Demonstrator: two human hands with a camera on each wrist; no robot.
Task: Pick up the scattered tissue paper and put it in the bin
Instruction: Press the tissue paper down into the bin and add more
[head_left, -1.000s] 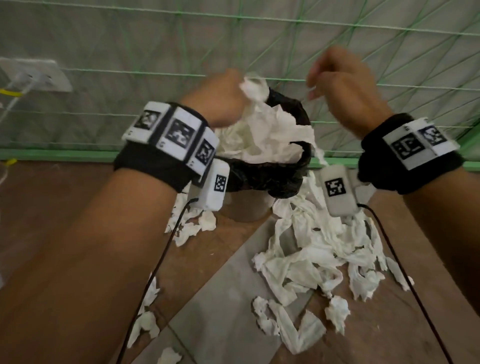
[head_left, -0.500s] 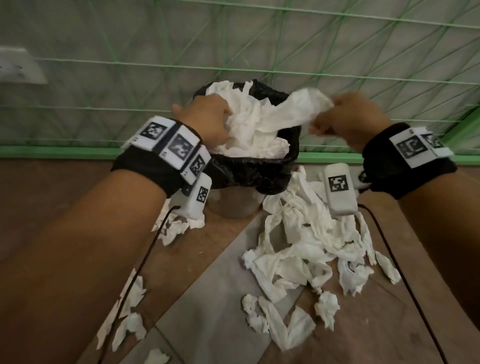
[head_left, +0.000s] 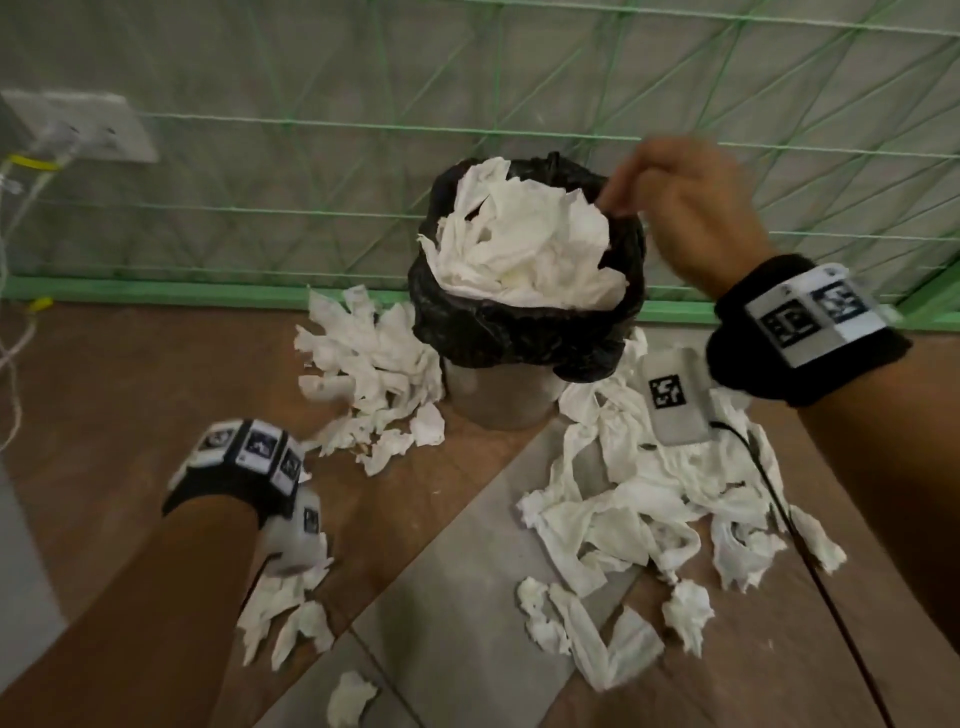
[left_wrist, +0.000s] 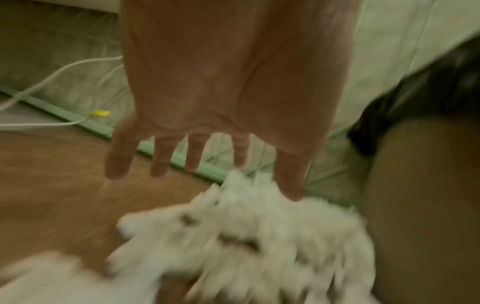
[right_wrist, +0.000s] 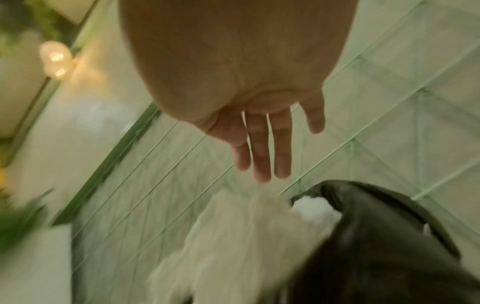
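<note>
A: Head view first: what bounds the space?

B: A grey wall (head_left: 322, 104) crossed by green lines runs along the back, with a green skirting strip (head_left: 156, 292) at its foot. The brown floor (head_left: 114, 395) reaches up to it, and a grey panel (head_left: 457, 597) cuts diagonally across the boards. A wall socket (head_left: 78, 127) with white cables sits at the far left.

A: And the bin?

B: The bin (head_left: 493, 400), lined with a black bag (head_left: 519, 332), stands against the skirting. Tissue in the bin (head_left: 524, 244) is heaped above its rim.

A: Free floor?

B: Little near the bin. One tissue pile (head_left: 369, 374) lies to its left, a larger tissue spread (head_left: 639, 509) to its right, and loose scraps (head_left: 291, 613) nearer the camera. The bare boards lie at far left and bottom right.

A: The hands?

B: The right hand (head_left: 691, 218) hangs over the bin's right rim, fingers straight in the right wrist view and holding nothing. The left hand (left_wrist: 223, 98) is low over the left pile, fingers spread wide and empty; the frame is blurred.
</note>
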